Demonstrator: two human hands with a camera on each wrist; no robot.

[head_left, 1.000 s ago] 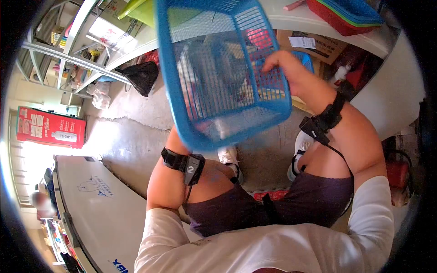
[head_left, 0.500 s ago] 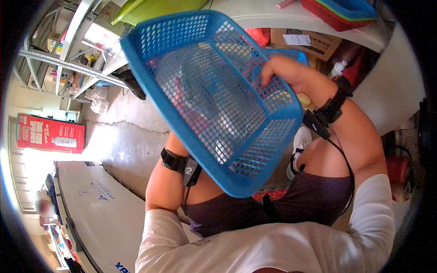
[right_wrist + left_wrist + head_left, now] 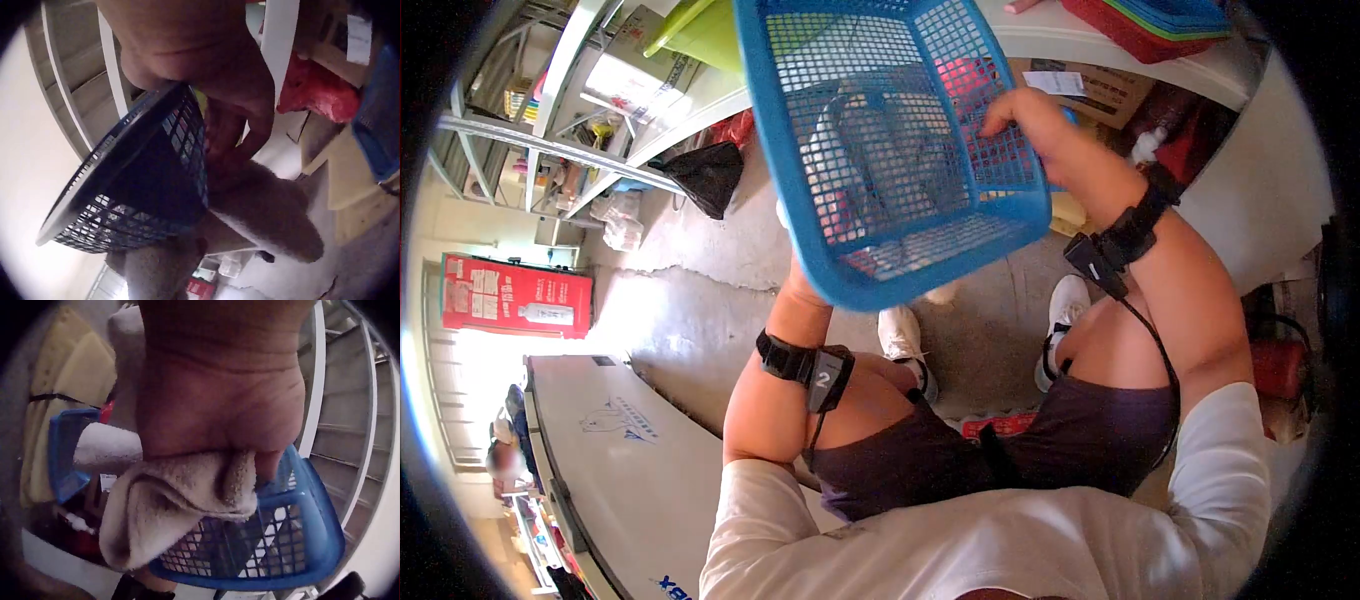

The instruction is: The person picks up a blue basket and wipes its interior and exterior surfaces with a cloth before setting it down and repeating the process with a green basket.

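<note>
A blue plastic mesh basket [image 3: 772, 170] is held up in front of me, its hollow side facing my head. My right hand [image 3: 1040, 125] grips its right side, with the thumb over the rim; in the right wrist view its fingers curl along the basket's outside. Mostly hidden behind the basket in the head view, my left hand [image 3: 219, 419] holds a beige towel [image 3: 169, 494] against the basket's outer face. Folds of this towel hang below the left hand, and its fingertips are covered. In the right wrist view the towel [image 3: 269, 212] overlaps the basket's underside.
Stacked red, green and blue baskets [image 3: 1145, 30] lie on the white surface at top right, above a cardboard box [image 3: 1090, 90]. A green basin [image 3: 700, 35] and metal shelving [image 3: 550, 130] stand at top left. A black bag [image 3: 703, 178] hangs nearby; a white cabinet [image 3: 610, 450] fills the lower left.
The basket tipped down toward my lap half a second ago and is now raised and turned back away. My right hand has kept its grip on the side.
</note>
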